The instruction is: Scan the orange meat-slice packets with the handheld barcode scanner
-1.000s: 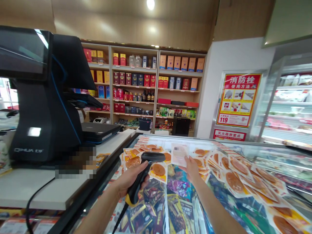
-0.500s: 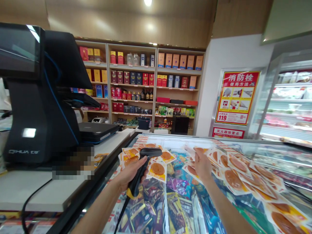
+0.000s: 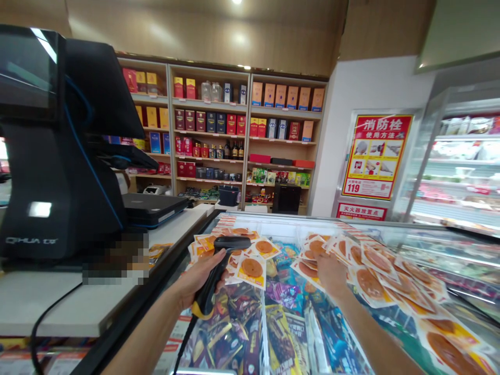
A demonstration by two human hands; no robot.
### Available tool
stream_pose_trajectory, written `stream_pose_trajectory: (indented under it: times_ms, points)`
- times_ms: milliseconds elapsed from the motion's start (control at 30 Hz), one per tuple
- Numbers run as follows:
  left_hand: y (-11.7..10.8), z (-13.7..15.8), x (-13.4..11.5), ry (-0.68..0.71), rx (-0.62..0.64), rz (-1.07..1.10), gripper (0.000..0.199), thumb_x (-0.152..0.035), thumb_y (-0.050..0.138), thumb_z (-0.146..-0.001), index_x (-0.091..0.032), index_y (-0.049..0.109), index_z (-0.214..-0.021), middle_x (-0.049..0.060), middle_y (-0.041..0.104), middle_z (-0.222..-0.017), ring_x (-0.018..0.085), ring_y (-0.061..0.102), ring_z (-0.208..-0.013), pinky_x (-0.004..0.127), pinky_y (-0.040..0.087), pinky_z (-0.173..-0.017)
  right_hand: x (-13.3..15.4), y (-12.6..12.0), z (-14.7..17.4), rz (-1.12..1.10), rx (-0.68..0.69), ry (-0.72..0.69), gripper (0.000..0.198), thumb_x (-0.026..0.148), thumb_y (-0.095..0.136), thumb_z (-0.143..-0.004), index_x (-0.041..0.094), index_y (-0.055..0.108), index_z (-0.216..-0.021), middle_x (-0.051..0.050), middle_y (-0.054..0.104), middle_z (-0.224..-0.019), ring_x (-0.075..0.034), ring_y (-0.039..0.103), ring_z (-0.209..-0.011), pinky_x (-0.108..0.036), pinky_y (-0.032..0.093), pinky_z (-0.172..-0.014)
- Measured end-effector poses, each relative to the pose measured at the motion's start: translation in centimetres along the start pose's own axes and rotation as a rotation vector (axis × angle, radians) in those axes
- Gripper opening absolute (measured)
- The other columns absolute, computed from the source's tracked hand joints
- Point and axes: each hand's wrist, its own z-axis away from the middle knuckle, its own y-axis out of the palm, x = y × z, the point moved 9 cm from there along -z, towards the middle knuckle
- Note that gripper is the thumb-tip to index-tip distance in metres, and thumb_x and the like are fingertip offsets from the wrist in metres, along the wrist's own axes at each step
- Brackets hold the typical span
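Observation:
My left hand (image 3: 203, 278) is wrapped around the grip of a black and yellow barcode scanner (image 3: 213, 281), its head pointing right above several flat packets. Below that head lies a white and orange packet (image 3: 252, 268) picturing a round brown patty. My right hand (image 3: 332, 273) is low over the freezer's glass top, its fingers closed at the right edge of a similar packet (image 3: 314, 246); the fingertips are partly hidden. Just right of this hand, a long overlapping row of the same packets (image 3: 369, 284) runs toward me.
Wrapped ice creams (image 3: 281, 338) fill the chest freezer under the glass. A checkout terminal (image 3: 50, 156) and a black scale-like device (image 3: 152, 205) stand on the white counter (image 3: 58, 307) at left. Shelves of boxes (image 3: 211, 122) line the back wall; a lit display fridge (image 3: 464, 166) is at right.
My right hand has moved slightly right and toward me. The blurred packet by its fingers now shows clearly on the glass. The scanner has shifted a little left with my left hand.

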Motion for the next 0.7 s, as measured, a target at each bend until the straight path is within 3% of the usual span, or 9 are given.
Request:
stream_pose_trajectory:
  times_ms: [100,167,267,333,533,700]
  points:
    - [-0.3,0.3,0.0,-0.010,-0.022,0.013,0.037,-0.052,0.047,-0.065,-0.015,0.044,-0.066,-0.003,0.047,-0.050,0.006,0.041,-0.038,0.018,0.032,-0.037,-0.7,0.1,-0.1,0.204,0.037,-0.013,0.024,0.015,0.036,-0.070,0.020,0.059,-0.073,-0.009,0.057,-0.079,-0.023,0.048,-0.084,-0.036,0.035,-0.064]
    - [-0.6,0.4,0.1,-0.021,-0.042,0.017,0.037,-0.052,0.047,-0.065,-0.015,0.043,-0.066,-0.003,0.047,-0.049,0.006,0.041,-0.038,0.018,0.031,-0.037,0.1,-0.7,-0.2,0.225,0.013,-0.025,0.019,0.021,0.041,-0.069,0.022,0.059,-0.072,-0.008,0.057,-0.082,-0.023,0.048,-0.083,-0.039,0.034,-0.067]
    - [-1.4,0.4,0.4,-0.036,-0.071,0.028,0.037,-0.053,0.048,-0.063,-0.016,0.043,-0.066,-0.003,0.047,-0.049,0.006,0.041,-0.037,0.017,0.031,-0.036,3.2,-2.1,-0.6,0.222,-0.060,-0.071,0.020,0.032,0.044,-0.067,0.023,0.059,-0.077,-0.009,0.055,-0.090,-0.026,0.045,-0.088,-0.044,0.029,-0.074]
    - [-2.0,0.4,0.8,-0.050,-0.081,0.039,0.038,-0.054,0.049,-0.062,-0.016,0.043,-0.067,-0.004,0.047,-0.049,0.006,0.041,-0.038,0.017,0.031,-0.036,5.6,-2.0,-1.2,0.196,-0.038,-0.084,0.024,0.033,0.042,-0.067,0.021,0.059,-0.079,-0.010,0.056,-0.090,-0.026,0.046,-0.090,-0.046,0.028,-0.077]
    - [-3.0,0.9,1.2,-0.097,-0.092,0.039,0.042,-0.058,0.047,-0.060,-0.016,0.043,-0.063,-0.004,0.047,-0.049,0.005,0.040,-0.038,0.016,0.030,-0.035,12.9,3.4,-2.8,-0.053,0.217,-0.153,0.039,0.043,0.035,-0.071,0.023,0.050,-0.100,-0.007,0.054,-0.101,-0.023,0.047,-0.095,-0.041,0.033,-0.078]
    - [-3.2,1.2,0.7,-0.082,-0.140,0.032,0.041,-0.057,0.047,-0.061,-0.016,0.043,-0.061,-0.004,0.046,-0.048,0.006,0.039,-0.037,0.017,0.029,-0.034,14.8,7.1,-3.3,-0.098,0.278,-0.142,0.049,0.045,0.043,-0.066,0.020,0.043,-0.108,-0.009,0.049,-0.110,-0.023,0.046,-0.099,-0.037,0.035,-0.078]
